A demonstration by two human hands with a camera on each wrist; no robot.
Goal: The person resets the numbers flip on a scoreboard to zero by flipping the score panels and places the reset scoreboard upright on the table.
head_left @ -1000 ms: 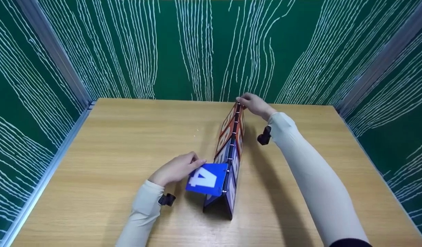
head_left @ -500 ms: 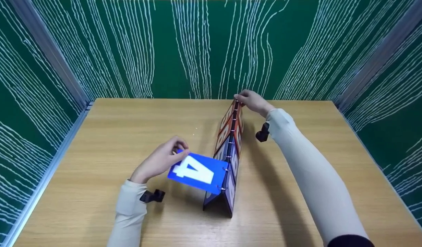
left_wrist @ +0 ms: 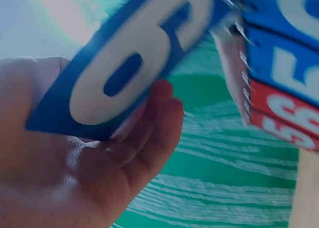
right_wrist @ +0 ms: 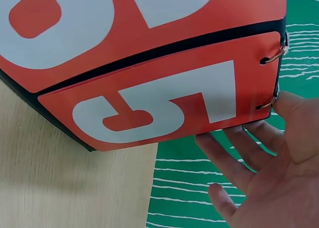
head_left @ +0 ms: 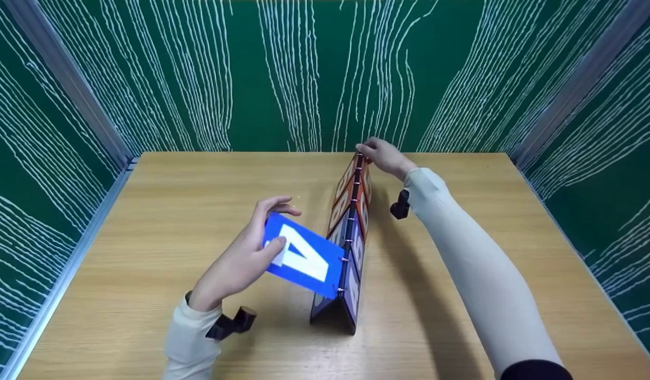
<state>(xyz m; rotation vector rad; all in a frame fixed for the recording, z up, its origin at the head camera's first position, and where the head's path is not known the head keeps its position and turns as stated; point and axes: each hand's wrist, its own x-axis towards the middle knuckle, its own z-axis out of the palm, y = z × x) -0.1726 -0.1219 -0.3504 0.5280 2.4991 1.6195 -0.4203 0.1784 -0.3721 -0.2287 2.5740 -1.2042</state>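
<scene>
A tent-shaped flip scoreboard [head_left: 355, 227] with red and blue number cards stands on the wooden table [head_left: 171, 211]. My left hand [head_left: 266, 236] pinches a blue card marked 4 [head_left: 306, 259], thumb on top and fingers beneath, and holds it lifted out to the left of the rings. In the left wrist view the card's underside [left_wrist: 134, 58] lies over my palm [left_wrist: 99, 173]. My right hand [head_left: 378, 153] rests on the far top end of the scoreboard. There its thumb [right_wrist: 299, 128] touches the corner of a red card [right_wrist: 164, 108] and its fingers [right_wrist: 234, 163] stay straight.
Green panels with white wavy lines [head_left: 314, 74] wall in the table at the back and on both sides, with aluminium rails [head_left: 66, 79] at the corners. The table's left edge [head_left: 71, 264] runs along a metal strip. Bare wood lies to the left and right of the scoreboard.
My left hand has swung the blue 4 card up and away from the scoreboard's face, from hanging near the table to a raised tilt. The right hand has stayed at the far end.
</scene>
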